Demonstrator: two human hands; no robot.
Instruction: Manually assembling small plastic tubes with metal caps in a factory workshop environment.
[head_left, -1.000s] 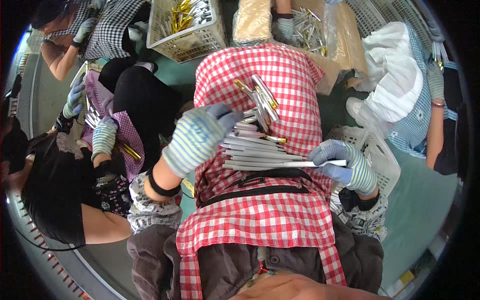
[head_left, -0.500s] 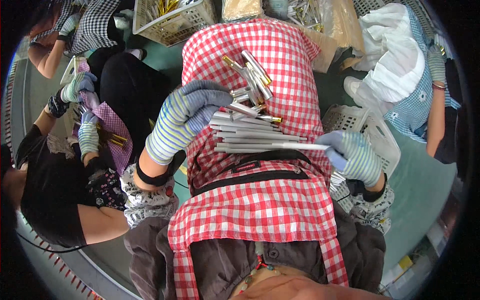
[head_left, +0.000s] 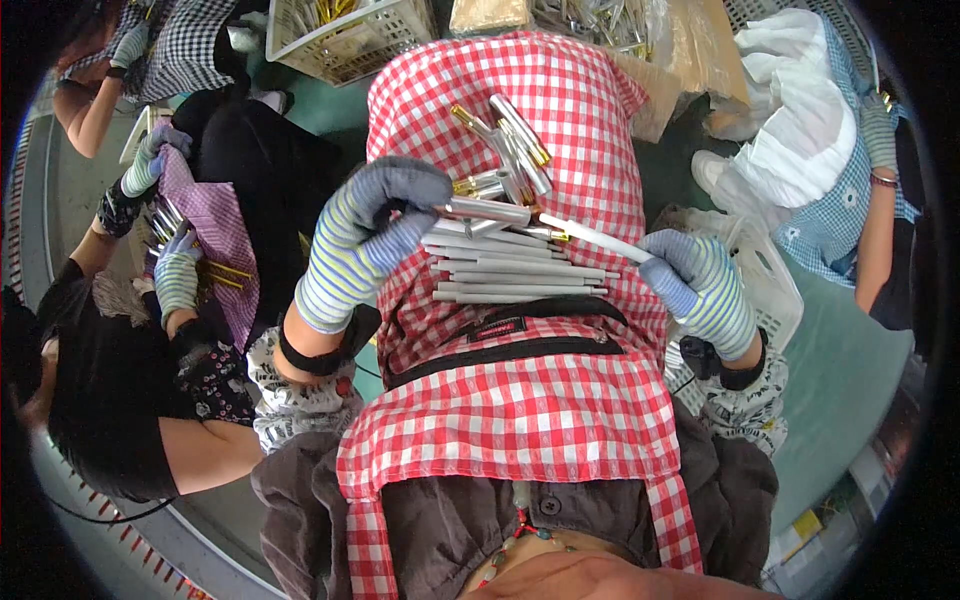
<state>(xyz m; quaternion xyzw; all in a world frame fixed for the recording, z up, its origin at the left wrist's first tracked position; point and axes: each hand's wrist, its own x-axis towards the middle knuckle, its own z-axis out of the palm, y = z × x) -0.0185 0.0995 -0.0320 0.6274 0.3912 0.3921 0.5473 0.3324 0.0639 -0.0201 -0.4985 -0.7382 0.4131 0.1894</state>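
A red and white checked apron (head_left: 520,400) covers my lap. On it lies a row of several long silver-grey tubes (head_left: 520,275), and farther up a few short silver pieces with gold ends (head_left: 510,135). My left hand (head_left: 365,235), in a striped grey glove, pinches a short silver tube (head_left: 490,210) above the row. My right hand (head_left: 700,285), gloved the same, holds one end of a long pale tube (head_left: 595,238) that slants up toward the left hand.
A person in black (head_left: 130,340) sits at my left with gloved hands over a purple checked cloth (head_left: 215,230) bearing similar tubes. Another person in blue and white (head_left: 830,190) is at right. White baskets (head_left: 340,40) of parts stand ahead, another basket (head_left: 760,280) by my right knee.
The view has tipped so the apron sits higher. My right hand has lifted one long tube off the row and angled it upward. My left hand now pinches a short silver tube.
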